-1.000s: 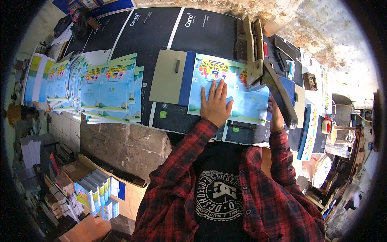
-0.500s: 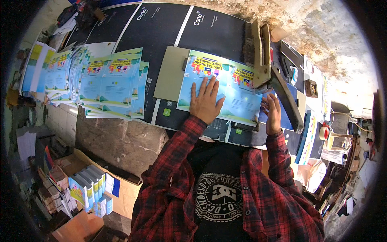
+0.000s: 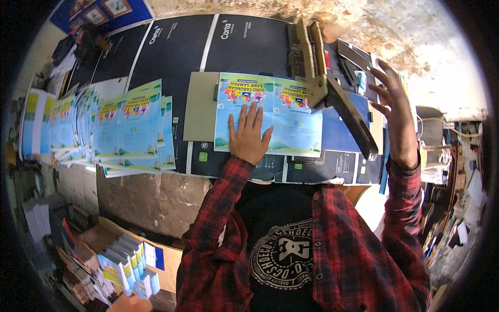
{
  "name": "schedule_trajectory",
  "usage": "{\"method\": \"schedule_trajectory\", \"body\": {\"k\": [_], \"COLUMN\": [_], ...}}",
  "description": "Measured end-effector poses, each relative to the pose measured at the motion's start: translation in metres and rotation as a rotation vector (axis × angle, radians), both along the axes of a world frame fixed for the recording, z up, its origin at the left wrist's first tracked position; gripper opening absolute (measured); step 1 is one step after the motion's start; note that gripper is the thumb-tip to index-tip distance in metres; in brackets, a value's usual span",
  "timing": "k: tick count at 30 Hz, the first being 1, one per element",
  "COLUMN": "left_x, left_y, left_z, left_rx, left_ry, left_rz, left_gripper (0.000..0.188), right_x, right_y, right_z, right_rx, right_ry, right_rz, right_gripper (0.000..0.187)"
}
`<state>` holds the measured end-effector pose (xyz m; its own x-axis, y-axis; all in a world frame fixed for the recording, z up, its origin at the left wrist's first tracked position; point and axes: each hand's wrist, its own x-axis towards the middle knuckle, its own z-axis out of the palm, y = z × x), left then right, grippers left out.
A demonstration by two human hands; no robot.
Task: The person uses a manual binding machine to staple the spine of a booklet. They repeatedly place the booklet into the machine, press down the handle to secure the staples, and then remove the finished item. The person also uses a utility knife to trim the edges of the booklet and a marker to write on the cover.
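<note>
My left hand [image 3: 250, 136] lies flat with fingers spread on a printed cover sheet [image 3: 297, 132], light blue with colourful drawings and yellow lettering panels. The sheet rests partly over a grey-green board [image 3: 200, 112]. Its upper right corner reaches under the jaw of a heavy lever tool [image 3: 321, 86] with a long dark handle [image 3: 358, 127] slanting down to the right. Raised to the right of that handle is my right hand [image 3: 397, 106], fingers apart and loosely bent, holding nothing.
Overlapping piles of similar printed sheets [image 3: 106, 127] lie on the left of the dark tabletop [image 3: 171, 57]. A cardboard box [image 3: 169, 275] with bundled booklets [image 3: 125, 260] stands below left. Small items [image 3: 351, 67] sit behind the tool, near a stained wall [image 3: 405, 36].
My right hand has left the sheet's right edge and risen out past the lever handle. My left hand stays flat on the sheet. The whole view has shifted slightly.
</note>
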<state>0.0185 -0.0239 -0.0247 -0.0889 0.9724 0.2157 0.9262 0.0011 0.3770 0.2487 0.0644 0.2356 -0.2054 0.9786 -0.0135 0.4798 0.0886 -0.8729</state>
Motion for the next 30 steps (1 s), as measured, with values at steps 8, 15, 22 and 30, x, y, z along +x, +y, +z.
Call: {"method": "schedule_trajectory", "body": {"k": [8,15,22,30], "left_x": [0.005,0.003,-0.047,-0.063], "left_y": [0.001,-0.001,-0.015,0.001], "left_z": [0.005,0.004,-0.002,0.007], "left_rx": [0.019,0.044,-0.048,0.034], "left_ry": [-0.018,-0.001,0.072,-0.057], "left_rz": [-0.016,-0.002,0.196,0.355], "left_gripper": [0.062,0.062,0.067,0.059], "right_x": [-0.009,-0.02,0.004,0.093], "right_y": [-0.062,-0.071,-0.042,0.058], "right_z": [-0.109,-0.167,-0.065,-0.212], "right_rx": [0.437,0.562,0.058,0.773], "right_ry": [-0.55,-0.525,-0.063,-0.454], "right_rz": [0.213,0.083,0.204,0.215], "right_gripper": [0.083,0.09,0.071,0.054]}}
